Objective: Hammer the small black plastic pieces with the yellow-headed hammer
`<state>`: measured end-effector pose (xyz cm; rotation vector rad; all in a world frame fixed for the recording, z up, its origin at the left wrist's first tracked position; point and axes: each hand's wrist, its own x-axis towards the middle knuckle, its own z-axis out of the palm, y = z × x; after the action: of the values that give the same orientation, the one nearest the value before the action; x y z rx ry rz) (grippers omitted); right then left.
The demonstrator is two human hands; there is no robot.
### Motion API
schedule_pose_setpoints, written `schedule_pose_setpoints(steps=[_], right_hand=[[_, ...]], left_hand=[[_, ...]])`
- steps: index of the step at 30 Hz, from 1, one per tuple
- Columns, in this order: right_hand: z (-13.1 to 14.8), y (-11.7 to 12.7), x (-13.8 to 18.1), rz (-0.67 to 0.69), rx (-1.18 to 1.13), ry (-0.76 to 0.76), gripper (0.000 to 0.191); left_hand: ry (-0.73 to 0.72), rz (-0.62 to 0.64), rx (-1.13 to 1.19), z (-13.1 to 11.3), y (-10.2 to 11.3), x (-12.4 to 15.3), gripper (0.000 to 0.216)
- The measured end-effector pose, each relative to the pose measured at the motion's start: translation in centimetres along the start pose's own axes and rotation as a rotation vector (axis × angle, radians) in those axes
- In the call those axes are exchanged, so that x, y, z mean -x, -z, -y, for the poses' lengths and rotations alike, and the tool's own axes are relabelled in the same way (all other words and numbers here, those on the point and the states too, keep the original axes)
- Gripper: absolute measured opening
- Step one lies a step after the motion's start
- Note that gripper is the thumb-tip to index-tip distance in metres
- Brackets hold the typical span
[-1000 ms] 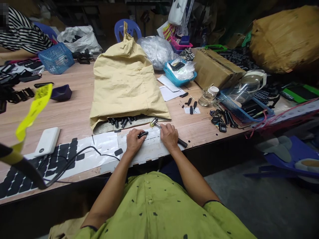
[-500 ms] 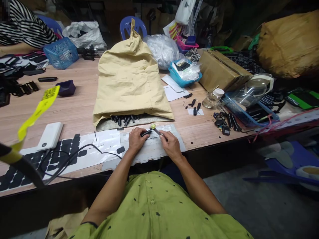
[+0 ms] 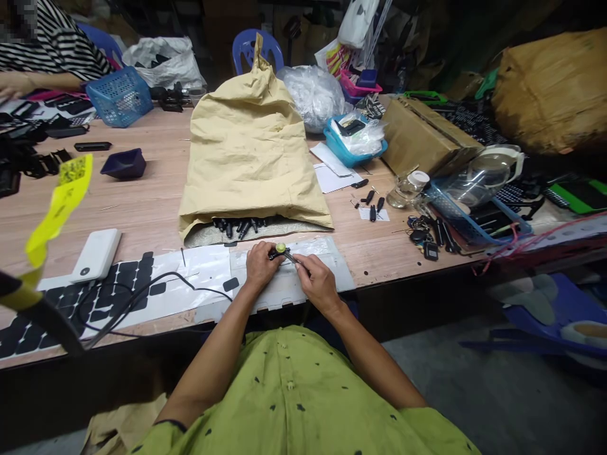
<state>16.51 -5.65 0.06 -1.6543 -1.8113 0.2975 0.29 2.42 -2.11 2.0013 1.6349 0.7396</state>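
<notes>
My left hand [image 3: 260, 265] is closed on a small black part [image 3: 274, 255] and holds it down on a white sheet [image 3: 294, 284] at the table's near edge. My right hand [image 3: 317, 282] grips the handle of a small hammer; its yellowish head [image 3: 281, 248] sits right over the black part. Just beyond my hands, a tan cloth sack [image 3: 251, 139] lies on the table, with several black parts [image 3: 239, 225] spilling from its open mouth.
A white power bank [image 3: 96, 254], a black cable [image 3: 142, 294] and a sheet of black stickers [image 3: 71, 309] lie to the left. A blue basket [image 3: 474, 208], a glass jar [image 3: 403, 187], a cardboard box [image 3: 422, 136] and small black parts [image 3: 374, 205] are right. A person in stripes [image 3: 52, 47] works far left.
My right hand picked up the hammer by its handle and brought its head left onto the black part in my left hand. The camera shifted slightly.
</notes>
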Motion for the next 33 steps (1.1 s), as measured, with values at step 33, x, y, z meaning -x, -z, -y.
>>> schedule_pose_setpoints(steps=[33], right_hand=[[-4.1,-1.0,-3.5,-0.021,0.489,-0.089,0.032]], left_hand=[[-0.120,0.086,0.074,-0.4,2.0,3.8,0.025]])
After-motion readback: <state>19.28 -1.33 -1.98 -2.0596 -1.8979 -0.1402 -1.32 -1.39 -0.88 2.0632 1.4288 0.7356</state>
